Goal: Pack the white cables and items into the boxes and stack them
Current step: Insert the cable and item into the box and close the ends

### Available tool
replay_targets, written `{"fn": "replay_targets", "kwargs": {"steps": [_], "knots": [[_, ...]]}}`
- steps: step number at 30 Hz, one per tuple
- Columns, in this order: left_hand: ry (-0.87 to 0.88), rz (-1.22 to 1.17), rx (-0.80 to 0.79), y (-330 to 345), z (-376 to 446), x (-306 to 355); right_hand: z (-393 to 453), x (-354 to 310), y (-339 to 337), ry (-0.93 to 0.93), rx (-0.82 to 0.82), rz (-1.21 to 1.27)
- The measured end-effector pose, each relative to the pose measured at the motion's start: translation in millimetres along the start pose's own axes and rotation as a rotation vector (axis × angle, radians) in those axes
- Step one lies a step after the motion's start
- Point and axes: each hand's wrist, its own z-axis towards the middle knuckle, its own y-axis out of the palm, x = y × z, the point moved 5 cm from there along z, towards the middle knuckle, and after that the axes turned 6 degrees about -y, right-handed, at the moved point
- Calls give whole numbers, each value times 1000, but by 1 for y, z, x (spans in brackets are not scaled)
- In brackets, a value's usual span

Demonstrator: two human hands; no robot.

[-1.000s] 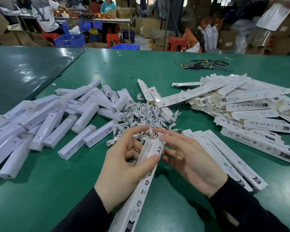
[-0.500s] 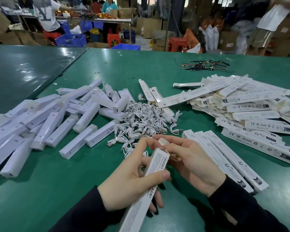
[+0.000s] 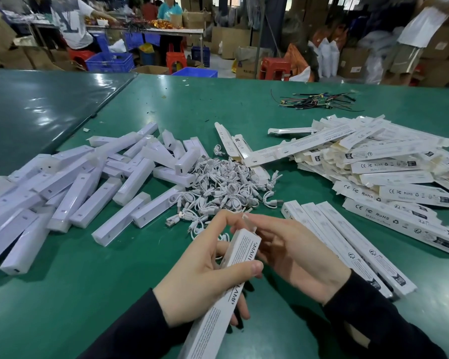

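Left of the white cable heap (image 3: 218,182) lie the bare white lamp bars (image 3: 70,200), kept within reach for loading. Just below the heap, the left hand (image 3: 205,278) curls thumb and fingers around the printed lamp box (image 3: 226,288), steadying it slantwise. The right hand (image 3: 293,252) pinches its top flap (probably closing it). Right of the heap lie three filled boxes (image 3: 347,244).

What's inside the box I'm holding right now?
Cannot be seen: the box walls hide its contents, and the right hand covers its top end. The left hand grips its middle.
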Motion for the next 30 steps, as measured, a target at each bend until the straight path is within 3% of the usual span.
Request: {"fn": "replay_targets", "kwargs": {"steps": [6, 10, 14, 23, 30], "knots": [[4, -25, 13, -4, 0, 3, -2, -1, 3, -20, -2, 6], [39, -42, -4, -4, 0, 7, -1, 1, 2, 38, 30, 183], [37, -27, 10, -5, 0, 6, -4, -3, 5, -25, -11, 28], [12, -83, 33, -7, 1, 5, -6, -5, 7, -130, -6, -10], [22, -123, 32, -7, 0, 14, -12, -12, 11, -598, 20, -397]]}}
